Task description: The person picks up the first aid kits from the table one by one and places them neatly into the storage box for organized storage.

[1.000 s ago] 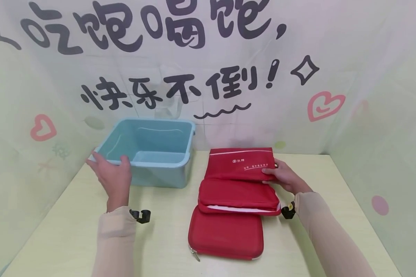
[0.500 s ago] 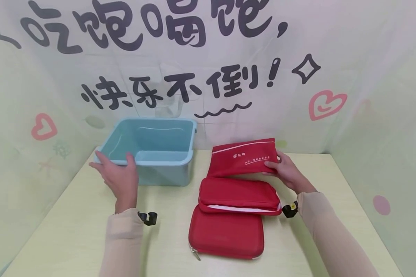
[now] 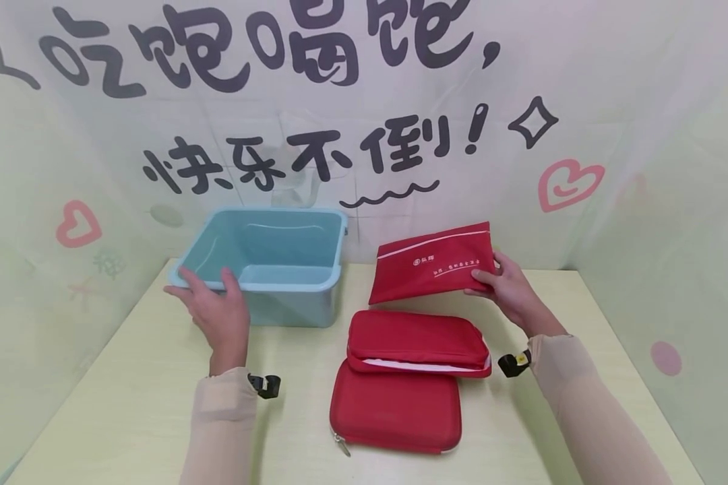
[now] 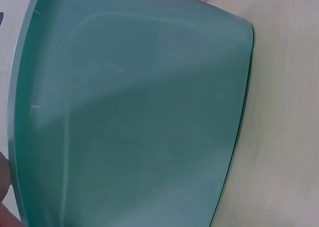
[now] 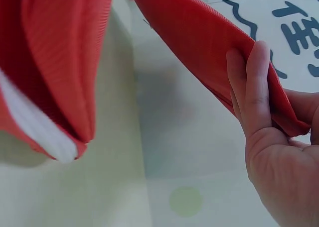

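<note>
My right hand (image 3: 514, 293) pinches the right end of a flat red fabric pouch (image 3: 421, 269) with a white stripe and white print. In the right wrist view the pouch (image 5: 194, 35) runs between thumb and fingers (image 5: 256, 87), raised above the table. On the left, my left hand (image 3: 223, 323) holds the front-left rim of a light blue plastic bin (image 3: 285, 303), which has nothing in its visible interior. A puffy red zip case (image 3: 418, 337), its white lining showing, overlaps a flatter red zip case (image 3: 394, 414) in front of the pouch.
The pale wooden table (image 3: 127, 397) ends at a fabric backdrop (image 3: 631, 168) with dark lettering behind, and similar walls enclose both sides. The bin stands at the back left, near the backdrop. A zip pull (image 3: 342, 444) sticks out from the flatter case.
My right hand has lifted the pouch up off the puffy case, tilting its right end higher. My left hand and the bin's left side have shifted a little rightward. Both zip cases stay put.
</note>
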`<state>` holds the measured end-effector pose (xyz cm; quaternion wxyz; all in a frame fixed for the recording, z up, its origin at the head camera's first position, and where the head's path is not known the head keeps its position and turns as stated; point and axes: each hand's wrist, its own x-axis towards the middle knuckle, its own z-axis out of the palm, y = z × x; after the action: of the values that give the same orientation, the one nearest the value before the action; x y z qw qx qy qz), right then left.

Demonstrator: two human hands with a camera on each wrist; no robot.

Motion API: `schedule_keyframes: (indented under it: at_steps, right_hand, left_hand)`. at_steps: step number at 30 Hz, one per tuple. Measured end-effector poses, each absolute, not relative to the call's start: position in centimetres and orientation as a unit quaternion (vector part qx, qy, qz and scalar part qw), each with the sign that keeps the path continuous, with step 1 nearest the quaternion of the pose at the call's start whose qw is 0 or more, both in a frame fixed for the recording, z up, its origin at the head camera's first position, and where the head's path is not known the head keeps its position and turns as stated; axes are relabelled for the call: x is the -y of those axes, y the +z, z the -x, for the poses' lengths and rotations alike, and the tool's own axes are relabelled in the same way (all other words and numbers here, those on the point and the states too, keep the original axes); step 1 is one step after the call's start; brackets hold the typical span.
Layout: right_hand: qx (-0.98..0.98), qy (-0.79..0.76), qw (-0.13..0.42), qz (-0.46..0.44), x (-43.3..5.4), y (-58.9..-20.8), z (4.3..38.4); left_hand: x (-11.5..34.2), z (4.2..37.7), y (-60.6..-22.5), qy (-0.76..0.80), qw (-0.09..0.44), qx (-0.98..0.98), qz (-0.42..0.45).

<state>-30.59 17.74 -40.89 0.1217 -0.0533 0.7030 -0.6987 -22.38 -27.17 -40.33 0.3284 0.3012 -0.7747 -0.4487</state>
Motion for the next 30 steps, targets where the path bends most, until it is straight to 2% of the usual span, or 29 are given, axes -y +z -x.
schedule_keyframes:
  at_steps: [15, 30]
  right_hand:
    - [-0.663, -0.741, 0.089, 0.053, -18.5, -37.9, 29.2]
    - [-0.594, -0.796, 0.057, 0.108, -18.2, -34.4, 28.2]
  left_hand:
    - [26.0, 22.5, -41.8, -0.459, 0.372, 0.762, -0.265]
    - [25.4, 22.3, -41.5, -0.467, 0.360, 0.764, -0.264]
